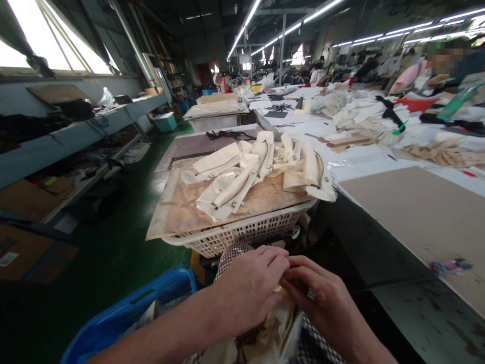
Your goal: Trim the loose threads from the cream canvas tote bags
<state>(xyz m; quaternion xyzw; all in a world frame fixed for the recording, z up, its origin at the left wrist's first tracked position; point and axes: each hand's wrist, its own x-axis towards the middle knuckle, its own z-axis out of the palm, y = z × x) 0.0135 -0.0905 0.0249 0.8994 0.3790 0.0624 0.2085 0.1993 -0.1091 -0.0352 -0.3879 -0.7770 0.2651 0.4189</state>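
My left hand point(248, 288) and my right hand point(322, 298) meet low in the view, over my lap. Both have their fingers curled and pinched together on a cream fabric piece point(278, 326) that hangs below them. The right hand wears a ring. A checked cloth point(231, 253) lies under the hands. Just beyond them stands a white plastic basket point(242, 235) topped with a brown board point(178, 207), and on the board lies a heap of cream fabric pieces point(257, 172) with dark cords.
A blue plastic crate point(125, 313) sits at my lower left. A long worktable point(420, 212) with a brown sheet runs along the right, strewn with fabric and paper farther back. Shelving point(56, 141) lines the left across a green floor aisle. Other people work far back.
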